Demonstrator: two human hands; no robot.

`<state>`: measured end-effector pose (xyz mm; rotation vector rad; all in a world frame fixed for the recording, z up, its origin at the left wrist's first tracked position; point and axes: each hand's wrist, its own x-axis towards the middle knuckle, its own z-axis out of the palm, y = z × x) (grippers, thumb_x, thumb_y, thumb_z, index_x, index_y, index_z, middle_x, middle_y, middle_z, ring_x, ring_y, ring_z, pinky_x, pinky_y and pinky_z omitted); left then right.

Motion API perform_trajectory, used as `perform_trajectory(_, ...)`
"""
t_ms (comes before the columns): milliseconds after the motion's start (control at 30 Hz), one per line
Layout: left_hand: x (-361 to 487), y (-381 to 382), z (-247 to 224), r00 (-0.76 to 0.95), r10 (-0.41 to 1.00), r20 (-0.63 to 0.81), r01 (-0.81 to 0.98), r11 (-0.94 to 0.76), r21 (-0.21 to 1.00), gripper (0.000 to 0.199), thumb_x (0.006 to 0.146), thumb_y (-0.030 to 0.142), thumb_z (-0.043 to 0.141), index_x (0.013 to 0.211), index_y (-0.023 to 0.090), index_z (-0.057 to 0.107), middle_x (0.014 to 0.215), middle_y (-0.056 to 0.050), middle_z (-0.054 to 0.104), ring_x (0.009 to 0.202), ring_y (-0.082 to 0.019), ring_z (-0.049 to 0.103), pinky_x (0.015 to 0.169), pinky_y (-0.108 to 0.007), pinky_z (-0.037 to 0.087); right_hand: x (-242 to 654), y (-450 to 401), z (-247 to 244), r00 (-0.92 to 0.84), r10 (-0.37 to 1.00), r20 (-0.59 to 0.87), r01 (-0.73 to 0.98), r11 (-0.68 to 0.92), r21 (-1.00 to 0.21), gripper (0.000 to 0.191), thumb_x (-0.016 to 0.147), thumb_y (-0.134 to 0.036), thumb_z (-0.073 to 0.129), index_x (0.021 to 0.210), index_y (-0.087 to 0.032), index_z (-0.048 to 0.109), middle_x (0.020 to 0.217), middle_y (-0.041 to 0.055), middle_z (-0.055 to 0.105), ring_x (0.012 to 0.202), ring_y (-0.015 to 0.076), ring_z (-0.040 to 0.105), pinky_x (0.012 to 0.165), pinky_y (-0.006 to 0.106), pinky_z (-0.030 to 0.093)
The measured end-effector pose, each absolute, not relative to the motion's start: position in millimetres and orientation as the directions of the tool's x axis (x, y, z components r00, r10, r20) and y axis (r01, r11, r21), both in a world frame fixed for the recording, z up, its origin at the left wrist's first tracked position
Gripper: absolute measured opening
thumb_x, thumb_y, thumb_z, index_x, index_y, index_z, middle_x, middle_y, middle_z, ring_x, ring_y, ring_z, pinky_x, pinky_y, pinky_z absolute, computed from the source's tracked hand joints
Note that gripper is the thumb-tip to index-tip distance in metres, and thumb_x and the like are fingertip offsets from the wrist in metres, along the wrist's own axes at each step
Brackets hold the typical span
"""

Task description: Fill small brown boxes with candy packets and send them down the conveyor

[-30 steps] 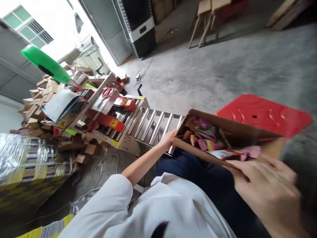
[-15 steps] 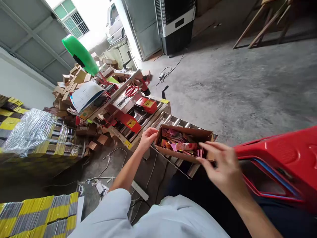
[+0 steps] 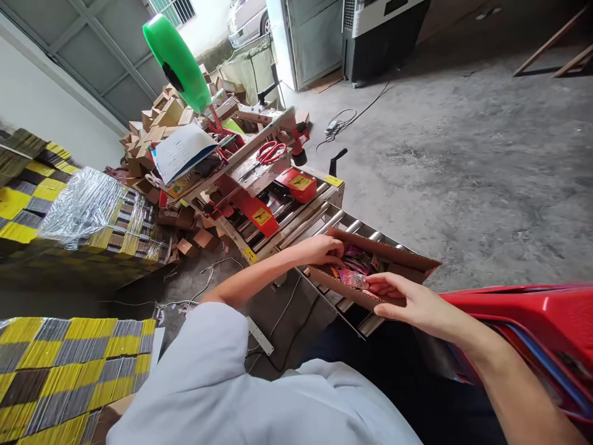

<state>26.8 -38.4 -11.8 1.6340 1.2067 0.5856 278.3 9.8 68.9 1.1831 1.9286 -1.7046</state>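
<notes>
An open cardboard box [image 3: 340, 289] sits at a slant on the roller conveyor [image 3: 365, 326], filled partly with small pink, red and purple packets [image 3: 356, 279]. My left hand [image 3: 324, 250] reaches over the box's left end, fingers curled down among the packets; its fingertips are partly hidden, so what they hold is unclear. My right hand [image 3: 402, 298] is at the near side of the box. Its fingers stretch in over the packets, while the thumb lies apart from them, by the near wall.
A taping machine [image 3: 264, 191] with a green tape roll [image 3: 178, 62] adjoins the conveyor. Red-handled scissors [image 3: 271, 152] and papers [image 3: 183, 151] lie on it. A red plastic container [image 3: 519, 309] stands right. Stacked yellow-grey cartons [image 3: 69, 371] and heaped boxes [image 3: 162, 120] are left.
My left hand has moved from the box's left edge into its contents. My right hand has lowered onto the packets. The box is turned a little, and the view has shifted.
</notes>
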Motion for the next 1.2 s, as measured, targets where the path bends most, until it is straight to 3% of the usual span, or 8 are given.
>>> perform_trajectory(233, 3, -53, -6, 0.478, 0.868, -0.137, 0.194, 0.047, 0.980, 0.035, 0.093, 0.043, 0.059, 0.107, 0.014, 0.072, 0.107, -0.007, 0.071, 0.098, -0.016, 0.064, 0.086, -0.024, 0.045, 273, 30, 53, -0.558, 0.426, -0.712, 0.814, 0.114, -0.570, 0.044, 0.077, -0.054, 0.058, 0.103, -0.023, 0.076, 0.105, 0.0071, 0.076, 0.099, 0.0302, 0.069, 0.086, 0.041, 0.054)
perform_trajectory(333, 13, -57, -4, 0.314, 0.922, -0.225, 0.374, 0.098, 0.922, 0.027, 0.087, 0.037, 0.067, 0.097, 0.011, 0.071, 0.094, -0.007, 0.071, 0.087, -0.017, 0.064, 0.078, -0.026, 0.046, 259, 22, 58, -0.455, 0.574, -0.681, 0.890, 0.270, -0.367, 0.029, 0.080, -0.042, 0.059, 0.093, -0.021, 0.075, 0.094, 0.0083, 0.075, 0.088, 0.0283, 0.068, 0.078, 0.039, 0.052)
perform_trajectory(433, 30, -60, 3, 0.124, 0.946, -0.301, 0.608, 0.167, 0.776, 0.032, 0.085, 0.035, 0.071, 0.106, 0.011, 0.066, 0.107, -0.011, 0.069, 0.097, -0.022, 0.064, 0.083, -0.031, 0.047, 249, -8, 68, -0.482, 0.825, -0.294, 0.874, 0.475, -0.103, 0.027, 0.083, -0.032, 0.063, 0.104, -0.016, 0.071, 0.105, 0.0155, 0.070, 0.096, 0.0323, 0.064, 0.082, 0.043, 0.049)
perform_trajectory(533, 41, -62, 10, -0.099, 0.955, -0.280, 0.786, 0.248, 0.566, 0.070, 0.076, 0.047, 0.079, 0.128, 0.008, 0.055, 0.133, -0.022, 0.056, 0.122, -0.033, 0.055, 0.099, -0.042, 0.044, 243, -38, 70, -0.660, 0.750, -0.043, 0.751, 0.658, -0.050, 0.036, 0.090, -0.023, 0.057, 0.125, -0.014, 0.063, 0.123, 0.0182, 0.064, 0.111, 0.0319, 0.059, 0.093, 0.042, 0.044)
perform_trajectory(700, 39, -53, 12, -0.048, 0.994, -0.101, 0.880, 0.090, 0.466, 0.108, 0.073, 0.045, 0.081, 0.159, 0.019, 0.019, 0.166, -0.021, 0.017, 0.153, -0.035, 0.019, 0.120, -0.050, 0.020, 223, -30, 66, -0.549, 0.678, -0.489, 0.797, 0.601, -0.061, 0.039, 0.102, -0.031, 0.039, 0.120, -0.013, 0.068, 0.111, 0.0173, 0.070, 0.100, 0.0291, 0.066, 0.085, 0.037, 0.046)
perform_trajectory(900, 29, -26, 8, 0.383, 0.923, -0.018, 0.771, -0.309, 0.557, 0.086, 0.077, 0.033, 0.079, 0.151, 0.016, 0.037, 0.150, -0.018, 0.048, 0.145, -0.033, 0.038, 0.123, -0.051, 0.019, 226, -10, 61, -0.498, 0.695, -0.519, 0.856, 0.491, -0.164, 0.038, 0.101, -0.038, 0.043, 0.112, -0.019, 0.074, 0.109, 0.0135, 0.071, 0.104, 0.0271, 0.065, 0.088, 0.035, 0.048)
perform_trajectory(1067, 27, -37, 1, 0.333, 0.943, -0.008, 0.748, -0.259, 0.611, 0.063, 0.085, 0.035, 0.071, 0.141, 0.018, 0.048, 0.137, -0.010, 0.059, 0.131, -0.027, 0.052, 0.125, -0.050, 0.023, 249, -35, 46, -0.502, 0.865, 0.000, 0.846, 0.491, -0.210, 0.041, 0.098, -0.039, 0.051, 0.130, -0.016, 0.063, 0.136, 0.0172, 0.058, 0.132, 0.0324, 0.049, 0.115, 0.052, 0.032)
perform_trajectory(1200, 29, -67, -10, 0.331, 0.941, -0.066, 0.674, -0.187, 0.714, 0.040, 0.098, 0.031, 0.045, 0.137, 0.028, 0.055, 0.145, -0.002, 0.055, 0.142, -0.022, 0.046, 0.130, -0.047, 0.017, 264, -43, 42, -0.511, 0.858, -0.051, 0.846, 0.491, -0.209, 0.061, 0.098, -0.042, 0.047, 0.153, -0.014, 0.039, 0.158, 0.0186, 0.038, 0.148, 0.0366, 0.029, 0.119, 0.066, 0.015)
